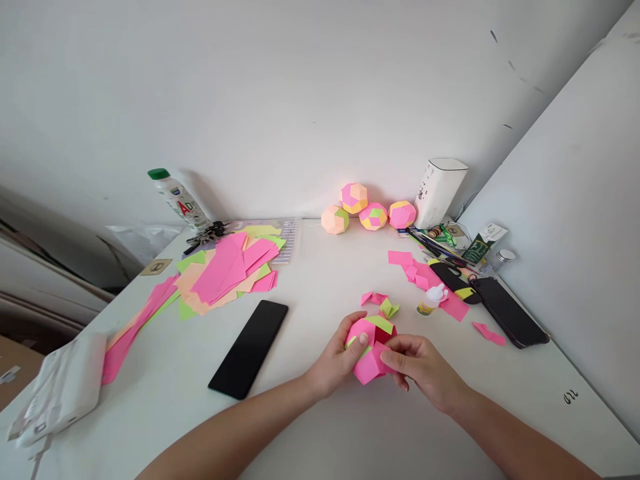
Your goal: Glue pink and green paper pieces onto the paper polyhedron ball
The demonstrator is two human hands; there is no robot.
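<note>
Both hands hold a partly built paper ball [373, 347] of pink and green folded pieces, low over the white table [320, 427]. My left hand [336, 360] cups its left side with curled fingers. My right hand [423, 370] pinches a pink flap on its right side. Just beyond the ball lie loose folded pink and green pieces [383, 305]. A small glue bottle [432, 300] lies to the right of them.
A black phone [249, 348] lies left of my hands. A heap of pink, orange and green paper sheets [227, 270] sits further left. Several finished paper balls [367, 210] stand by the wall. At right are pink scraps [425, 273], another phone [507, 310], pens and a white container [445, 190].
</note>
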